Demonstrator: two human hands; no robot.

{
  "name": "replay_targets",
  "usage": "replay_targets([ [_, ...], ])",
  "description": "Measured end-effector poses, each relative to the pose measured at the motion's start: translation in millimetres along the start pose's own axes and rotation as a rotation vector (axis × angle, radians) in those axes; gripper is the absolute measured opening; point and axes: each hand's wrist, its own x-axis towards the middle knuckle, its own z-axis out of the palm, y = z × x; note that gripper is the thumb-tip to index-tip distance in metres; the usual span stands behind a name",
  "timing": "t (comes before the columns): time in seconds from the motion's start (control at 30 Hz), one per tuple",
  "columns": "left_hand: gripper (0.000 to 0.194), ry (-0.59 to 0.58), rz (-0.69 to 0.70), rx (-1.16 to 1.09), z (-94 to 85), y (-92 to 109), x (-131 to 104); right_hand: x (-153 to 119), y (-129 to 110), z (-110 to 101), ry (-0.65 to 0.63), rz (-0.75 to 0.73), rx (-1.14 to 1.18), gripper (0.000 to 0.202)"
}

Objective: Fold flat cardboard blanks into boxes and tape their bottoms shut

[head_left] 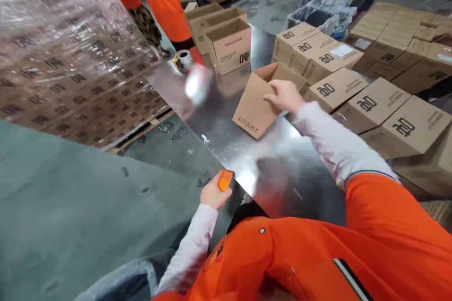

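My right hand [285, 96] grips the upper edge of an open cardboard box [256, 101], which stands tilted on the shiny metal table [229, 136]. Its fingers are closed over the box wall, with the thumb outside. Low at the table's near left edge, my left hand [213, 192] is closed around a small bright orange object [225, 180] whose kind I cannot make out. Behind the tilted box, more open cardboard boxes [229, 49] stand in a row on the table.
Closed printed cartons [367, 103] line the right side. A film-wrapped pallet stack [70, 66] rises at the left. A tape dispenser [182, 61] sits by the table's far left edge, near a person in orange [164, 0]. A lined bin [120, 282] stands below.
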Motion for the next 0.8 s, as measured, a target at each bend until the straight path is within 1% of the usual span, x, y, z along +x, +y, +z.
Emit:
replay_targets([
  [0.03,0.073,0.007,-0.029,-0.015,2.6,-10.2,-5.9,28.4,-29.2,11.5,-0.057,-0.044,-0.030,0.042],
  [0.07,0.072,0.008,-0.059,-0.030,6.8,-20.0,-11.5,54.4,-56.7,24.1,-0.076,-0.070,-0.039,0.037],
  [0.1,0.071,0.014,-0.078,-0.045,12.1,-29.2,-16.5,77.0,-81.4,36.7,-0.074,-0.091,-0.054,0.038],
  [0.17,0.068,0.031,-0.099,-0.065,23.7,-45.4,-22.9,108.4,-121.7,60.0,-0.037,-0.142,-0.097,0.049],
  [0.2,0.068,0.035,-0.089,-0.076,28.8,-51.6,-24.2,115.4,-137.3,71.1,-0.021,-0.199,-0.117,0.056],
  [0.23,0.067,0.033,-0.078,-0.084,32.7,-56.0,-24.4,115.8,-149.7,82.1,-0.018,-0.266,-0.138,0.062],
  [0.27,0.066,0.024,-0.060,-0.088,35.0,-58.4,-23.8,109.5,-158.1,93.1,-0.029,-0.338,-0.157,0.068],
  [0.3,0.066,0.005,-0.039,-0.084,35.7,-58.9,-22.5,96.9,-161.5,103.5,-0.047,-0.407,-0.174,0.072],
  [0.33,0.066,-0.014,-0.020,-0.070,35.0,-57.6,-20.7,78.7,-158.6,112.3,-0.060,-0.454,-0.179,0.073],
  [0.37,0.066,-0.035,-0.001,-0.043,33.4,-55.0,-18.6,55.9,-148.1,118.3,-0.057,-0.455,-0.163,0.070],
  [0.4,0.066,-0.059,0.027,-0.006,31.4,-51.6,-16.1,29.1,-129.4,120.3,-0.036,-0.396,-0.134,0.065],
  [0.43,0.066,-0.086,0.062,0.033,29.6,-47.7,-13.4,-1.7,-102.3,117.3,0.000,-0.282,-0.104,0.059],
  [0.47,0.066,-0.115,0.103,0.072,28.1,-43.5,-10.2,-37.2,-67.5,108.9,0.050,-0.113,-0.077,0.054],
  [0.5,0.067,-0.147,0.151,0.108,27.2,-38.6,-6.3,-79.0,-26.9,95.3,0.105,0.108,-0.069,0.052],
  [0.53,0.068,-0.181,0.205,0.141,26.9,-32.5,-1.2,-128.4,16.7,77.4,0.160,0.335,-0.087,0.054],
  [0.57,0.069,-0.213,0.261,0.171,27.4,-24.2,4.9,-186.1,59.5,56.7,0.222,0.575,-0.123,0.058],
  [0.6,0.071,-0.236,0.322,0.199,28.8,-13.2,11.6,-250.9,97.6,35.3,0.290,0.807,-0.167,0.061],
  [0.63,0.072,-0.254,0.388,0.228,31.3,0.7,17.8,-319.9,127.8,15.6,0.347,1.053,-0.210,0.058],
  [0.67,0.072,-0.270,0.463,0.254,34.8,17.3,22.5,-389.2,148.5,-0.6,0.379,1.361,-0.240,0.053],
  [0.7,0.072,-0.285,0.540,0.276,39.1,35.7,24.8,-454.3,160.0,-11.6,0.382,1.596,-0.251,0.052],
  [0.73,0.071,-0.298,0.614,0.300,43.8,55.0,24.2,-512.1,163.7,-16.9,0.376,1.754,-0.244,0.055],
  [0.77,0.071,-0.309,0.682,0.324,48.4,74.3,20.9,-560.4,161.9,-16.5,0.357,1.862,-0.227,0.060],
  [0.8,0.071,-0.318,0.743,0.347,52.8,92.9,15.2,-598.6,156.9,-11.2,0.338,1.905,-0.199,0.063],
])
